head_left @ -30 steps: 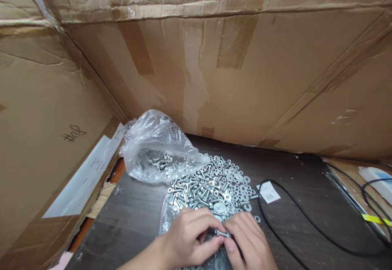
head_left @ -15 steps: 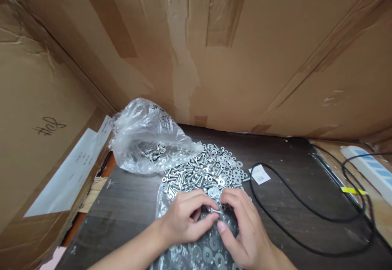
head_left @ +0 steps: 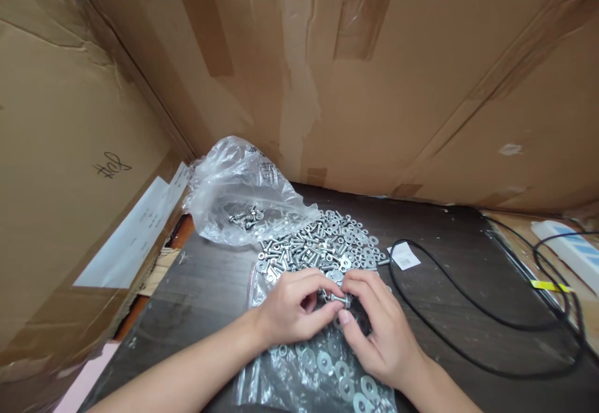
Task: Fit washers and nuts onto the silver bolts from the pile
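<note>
Your two hands meet over the near middle of a dark table (head_left: 468, 288). Between them you hold a small silver bolt (head_left: 340, 299), its long axis running left to right across your view. Your left hand (head_left: 292, 310) pinches its left end with thumb and fingers closed together. Your right hand (head_left: 381, 329) closes on its right end, thumb underneath. Both hands sit equally close to the bolt, fingertips nearly touching one another. Whether a washer or nut sits on it is too small to tell.

The bolt hangs just above a clear bag (head_left: 322, 369) of flat washers lying under your wrists. Just beyond your fingers lies a loose pile (head_left: 322, 247) of shiny bolts and washers. Farther left sits a crumpled plastic bag (head_left: 238, 194) with a few more bolts inside. A black cable (head_left: 468, 325) loops on the right. Cardboard (head_left: 374, 88) walls rise behind and to the left.
</note>
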Action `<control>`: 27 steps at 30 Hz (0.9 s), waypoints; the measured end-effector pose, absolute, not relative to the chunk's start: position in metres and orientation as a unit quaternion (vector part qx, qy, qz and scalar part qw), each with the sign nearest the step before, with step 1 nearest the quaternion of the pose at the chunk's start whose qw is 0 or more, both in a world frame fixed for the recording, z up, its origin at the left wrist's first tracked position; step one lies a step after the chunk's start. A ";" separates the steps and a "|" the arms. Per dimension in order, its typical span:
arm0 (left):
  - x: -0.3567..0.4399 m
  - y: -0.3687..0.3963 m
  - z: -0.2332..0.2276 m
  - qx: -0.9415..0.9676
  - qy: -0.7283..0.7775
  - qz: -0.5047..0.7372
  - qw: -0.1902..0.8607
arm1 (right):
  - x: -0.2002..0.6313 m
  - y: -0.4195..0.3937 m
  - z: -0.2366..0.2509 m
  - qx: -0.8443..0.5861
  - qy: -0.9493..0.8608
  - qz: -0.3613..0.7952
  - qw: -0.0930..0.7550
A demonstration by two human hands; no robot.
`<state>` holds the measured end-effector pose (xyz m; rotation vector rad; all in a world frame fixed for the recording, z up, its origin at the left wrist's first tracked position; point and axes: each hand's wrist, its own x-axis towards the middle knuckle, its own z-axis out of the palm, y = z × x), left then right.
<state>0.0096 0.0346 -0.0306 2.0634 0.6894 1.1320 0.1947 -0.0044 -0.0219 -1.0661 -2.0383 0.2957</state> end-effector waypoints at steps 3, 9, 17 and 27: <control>0.010 0.034 -0.032 0.795 0.259 0.438 0.332 | 0.193 -0.005 -0.021 -0.416 -0.802 0.144 0.403; 0.010 0.035 -0.028 0.832 0.217 0.439 0.261 | 0.193 -0.006 -0.022 -0.418 -0.798 0.168 0.399; 0.012 0.040 -0.029 0.839 0.211 0.430 0.260 | 0.199 -0.003 -0.027 -0.425 -0.808 0.182 0.366; 0.010 0.043 -0.033 0.799 0.235 0.445 0.330 | 0.202 -0.001 -0.030 -0.429 -0.809 0.157 0.370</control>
